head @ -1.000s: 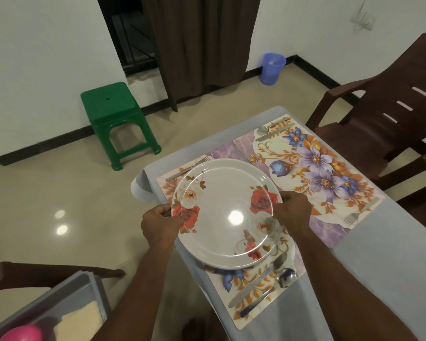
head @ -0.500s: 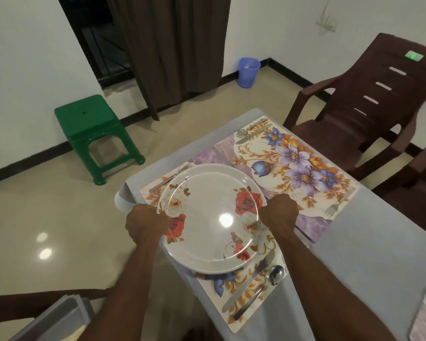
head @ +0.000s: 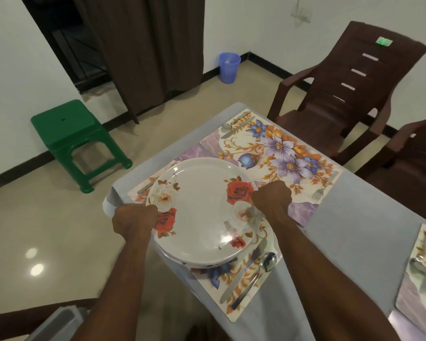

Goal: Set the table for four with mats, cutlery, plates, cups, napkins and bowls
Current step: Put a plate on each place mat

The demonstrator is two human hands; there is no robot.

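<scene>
I hold a stack of white plates [head: 202, 210] with red and white roses over the near-left floral mat [head: 244, 286]. My left hand [head: 133, 219] grips the stack's left rim and my right hand [head: 272, 199] grips its right rim. The stack covers most of that mat. A knife [head: 244, 269] and a spoon [head: 258, 274] lie on the mat's near end, and a fork handle [head: 145, 187] pokes out at its far end. The far mat [head: 276, 153] carries purple flowers, a fork [head: 324, 187] and a knife with a spoon [head: 235, 124]. A third mat [head: 421, 279] shows at the right edge.
The table has a grey cloth [head: 354, 242]. Two brown plastic chairs [head: 349, 89] stand on its far right side. A green stool [head: 71, 136] and a blue bin [head: 229, 66] are on the floor beyond. A grey box edge [head: 57, 323] is at the bottom left.
The plates have come down closer to the near-left mat, and the view has swung right, bringing the chairs and a third mat into sight. Both hands keep their hold.
</scene>
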